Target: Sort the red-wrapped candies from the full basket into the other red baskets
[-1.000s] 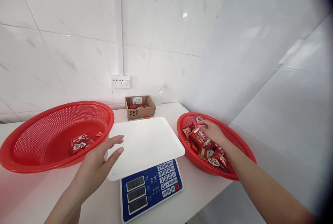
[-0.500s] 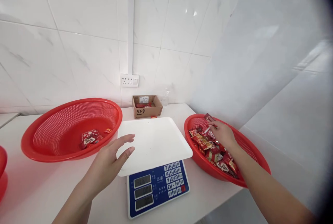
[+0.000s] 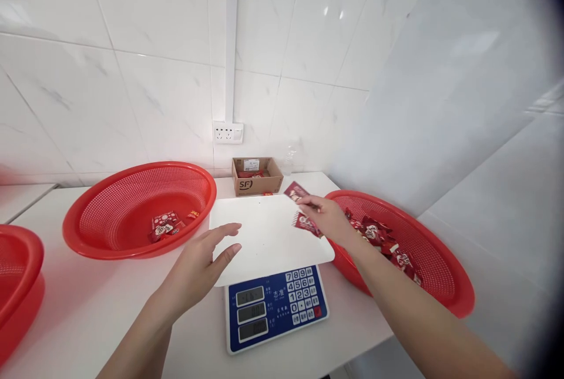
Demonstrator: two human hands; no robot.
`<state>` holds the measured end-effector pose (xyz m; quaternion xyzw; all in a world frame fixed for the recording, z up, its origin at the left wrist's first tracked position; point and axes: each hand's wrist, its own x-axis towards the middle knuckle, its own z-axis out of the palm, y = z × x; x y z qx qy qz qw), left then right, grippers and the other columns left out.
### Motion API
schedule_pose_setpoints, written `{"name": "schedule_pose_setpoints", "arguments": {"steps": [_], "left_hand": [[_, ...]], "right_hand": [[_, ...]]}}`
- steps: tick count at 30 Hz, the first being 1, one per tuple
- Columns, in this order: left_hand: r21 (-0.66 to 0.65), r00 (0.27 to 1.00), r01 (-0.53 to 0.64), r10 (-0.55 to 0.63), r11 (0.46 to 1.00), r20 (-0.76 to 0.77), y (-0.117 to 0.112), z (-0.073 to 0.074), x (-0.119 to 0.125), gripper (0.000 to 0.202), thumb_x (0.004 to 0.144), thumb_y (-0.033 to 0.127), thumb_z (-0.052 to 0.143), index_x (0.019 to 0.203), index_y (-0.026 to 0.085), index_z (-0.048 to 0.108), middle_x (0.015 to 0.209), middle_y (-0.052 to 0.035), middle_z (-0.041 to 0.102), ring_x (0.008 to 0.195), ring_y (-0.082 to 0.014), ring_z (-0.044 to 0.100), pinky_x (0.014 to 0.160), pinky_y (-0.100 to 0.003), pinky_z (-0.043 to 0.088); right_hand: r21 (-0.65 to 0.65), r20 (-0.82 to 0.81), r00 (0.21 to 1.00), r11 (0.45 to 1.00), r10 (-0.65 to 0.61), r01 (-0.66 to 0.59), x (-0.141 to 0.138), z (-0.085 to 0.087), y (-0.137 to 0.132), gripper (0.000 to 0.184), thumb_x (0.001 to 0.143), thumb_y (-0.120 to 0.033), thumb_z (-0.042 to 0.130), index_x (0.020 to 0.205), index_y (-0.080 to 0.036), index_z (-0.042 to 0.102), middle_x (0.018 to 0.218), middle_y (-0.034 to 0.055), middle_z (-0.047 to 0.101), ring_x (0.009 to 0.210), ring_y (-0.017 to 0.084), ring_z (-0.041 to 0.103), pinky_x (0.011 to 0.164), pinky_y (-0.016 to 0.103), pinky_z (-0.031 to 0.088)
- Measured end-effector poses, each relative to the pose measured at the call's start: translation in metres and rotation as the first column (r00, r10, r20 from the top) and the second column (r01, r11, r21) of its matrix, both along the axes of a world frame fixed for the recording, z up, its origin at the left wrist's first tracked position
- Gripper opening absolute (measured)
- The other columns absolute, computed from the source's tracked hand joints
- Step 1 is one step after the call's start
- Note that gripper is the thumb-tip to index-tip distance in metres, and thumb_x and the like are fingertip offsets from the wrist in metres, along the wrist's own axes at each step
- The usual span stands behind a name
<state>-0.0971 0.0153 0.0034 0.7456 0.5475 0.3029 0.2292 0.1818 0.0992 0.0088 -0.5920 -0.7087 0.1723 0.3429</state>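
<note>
My right hand [image 3: 328, 217] pinches small dark-red snack packets [image 3: 294, 191] over the right part of the white weighing pan [image 3: 259, 244]. One packet points up and left; a second red packet [image 3: 307, 224] shows below the fingers, partly hidden by them. My left hand [image 3: 207, 261] is at the pan's left edge, thumb and fingers apart, holding nothing. Below the pan is the blue panel of the digital scale [image 3: 277, 305], with its keypad and displays. To the right, a red basket [image 3: 453, 285] holds many red packets [image 3: 374, 232], partly behind my right forearm.
A second red basket [image 3: 94, 214] at the left holds several packets [image 3: 165, 225]. Another red basket [image 3: 26, 250] is cut off at the left edge. Behind the scale are a small cardboard box [image 3: 259, 185] and clear plastic [image 3: 291, 158], near the tiled wall and socket [image 3: 228, 132].
My right hand has moved left from the right basket to above the pan, carrying snack packets. My left hand keeps its open pose near the pan. The view has shifted slightly.
</note>
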Motion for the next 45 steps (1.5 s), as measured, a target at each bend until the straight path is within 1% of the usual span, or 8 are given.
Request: {"name": "schedule_pose_setpoints", "arguments": {"steps": [6,11,16,24,30,38,41,45], "left_hand": [[-0.015,0.999,0.001,-0.002,1.000,-0.036,-0.001,-0.001,0.001,0.040,0.088,0.047,0.039,0.121,0.028,0.052,0.123,-0.0041,0.060,0.110,-0.0241,0.056,0.087,-0.037,0.049],[-0.014,0.998,-0.001,0.000,1.000,-0.061,0.001,-0.002,0.001,0.040,0.088,0.048,0.039,0.122,0.030,0.051,0.125,-0.0030,0.059,0.112,-0.0243,0.055,0.088,-0.038,0.048],[-0.020,0.997,0.011,-0.013,1.000,-0.082,0.002,-0.002,0.001,0.042,0.088,0.049,0.038,0.122,0.030,0.051,0.124,-0.0037,0.059,0.107,-0.0251,0.058,0.087,-0.039,0.049],[-0.044,0.996,0.007,-0.011,0.999,-0.092,0.003,-0.003,0.000,0.043,0.088,0.050,0.038,0.123,0.029,0.051,0.126,-0.0030,0.058,0.112,-0.0252,0.055,0.089,-0.038,0.048],[-0.052,0.995,0.038,-0.043,0.998,-0.087,0.004,-0.002,0.001,0.043,0.088,0.049,0.038,0.123,0.028,0.051,0.126,-0.0040,0.058,0.111,-0.0260,0.056,0.089,-0.040,0.048],[-0.054,0.995,0.046,-0.050,0.997,-0.084,0.002,0.000,0.003,0.041,0.087,0.048,0.040,0.123,0.030,0.051,0.124,-0.0026,0.060,0.106,-0.0247,0.058,0.085,-0.036,0.049],[-0.049,0.995,0.046,-0.051,0.998,-0.089,0.002,0.000,0.003,0.041,0.087,0.048,0.040,0.122,0.030,0.051,0.123,-0.0017,0.060,0.106,-0.0244,0.058,0.085,-0.036,0.049],[-0.038,0.995,0.033,-0.037,0.999,-0.095,0.001,0.000,0.002,0.041,0.087,0.049,0.040,0.122,0.031,0.051,0.122,-0.0005,0.060,0.105,-0.0235,0.058,0.087,-0.036,0.047]], "right_hand": [[-0.122,-0.013,0.958,0.950,0.287,-0.286,-0.045,-0.008,-0.001,0.023,0.077,-0.024,0.059,0.098,-0.028,0.070,0.111,0.0003,0.067,0.083,0.014,0.065,0.076,0.026,0.050],[-0.149,-0.003,0.985,0.974,0.172,-0.170,-0.045,-0.015,0.007,0.032,0.083,-0.025,0.049,0.112,-0.024,0.063,0.091,0.0030,0.069,0.049,0.010,0.057,0.050,0.025,0.049],[-0.162,0.041,0.996,0.984,0.080,-0.072,-0.044,-0.022,0.011,0.035,0.087,-0.022,0.038,0.116,-0.022,0.059,0.079,0.0011,0.067,0.039,0.008,0.049,0.040,0.023,0.043],[-0.093,0.223,0.974,0.996,0.033,-0.012,-0.037,-0.022,0.014,0.031,0.086,-0.018,0.043,0.108,-0.023,0.063,0.109,0.0054,0.066,0.092,0.019,0.062,0.078,0.031,0.046],[-0.171,0.302,0.944,0.982,0.132,-0.082,-0.041,-0.027,0.008,0.015,0.079,-0.026,0.057,0.086,-0.024,0.069,0.091,0.0056,0.071,0.084,0.023,0.063,0.068,0.032,0.045],[-0.148,0.143,0.957,0.961,0.252,-0.231,-0.071,-0.018,-0.013,0.026,0.091,-0.033,0.040,0.100,-0.024,0.062,0.097,0.0011,0.069,0.076,0.015,0.063,0.069,0.028,0.047],[-0.074,0.082,0.954,0.956,0.289,-0.284,-0.076,-0.015,-0.016,0.026,0.091,-0.027,0.040,0.107,-0.021,0.061,0.105,0.0038,0.067,0.093,0.017,0.060,0.080,0.031,0.046],[-0.014,0.244,0.948,0.978,0.206,-0.209,-0.062,-0.016,-0.017,0.029,0.087,-0.016,0.045,0.110,-0.017,0.061,0.116,0.0087,0.062,0.112,0.023,0.050,0.094,0.039,0.039]]}}
